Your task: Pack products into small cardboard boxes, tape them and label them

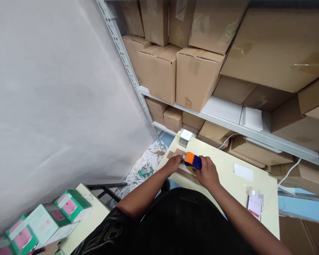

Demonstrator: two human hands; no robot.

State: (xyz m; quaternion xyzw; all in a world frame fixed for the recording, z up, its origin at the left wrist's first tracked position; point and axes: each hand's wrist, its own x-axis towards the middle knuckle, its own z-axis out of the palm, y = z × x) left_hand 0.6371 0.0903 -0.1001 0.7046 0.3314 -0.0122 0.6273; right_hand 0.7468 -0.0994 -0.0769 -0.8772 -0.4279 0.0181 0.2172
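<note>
My right hand [208, 173] grips an orange and dark blue tape dispenser [193, 160], tilted over a brown cardboard piece [187, 174] on the cream table. Part of a yellowish tape roll shows below its body. Close to the dispenser's front end, my left hand [173, 165] has its fingers pinched together. What they hold, if anything, is too small to make out. The cardboard lies under both hands, which partly cover it, so I cannot tell whether it is a flat sheet or a box. Behind it stands a small green and white box [185, 138].
A white card [243, 172] and a phone [254, 206] lie on the table's [230, 152] right side. Shelves of cardboard boxes [198, 78] rise behind. Paper strips [134, 180] cover the floor at left. Green and pink boxes [73, 204] stand on another surface, lower left.
</note>
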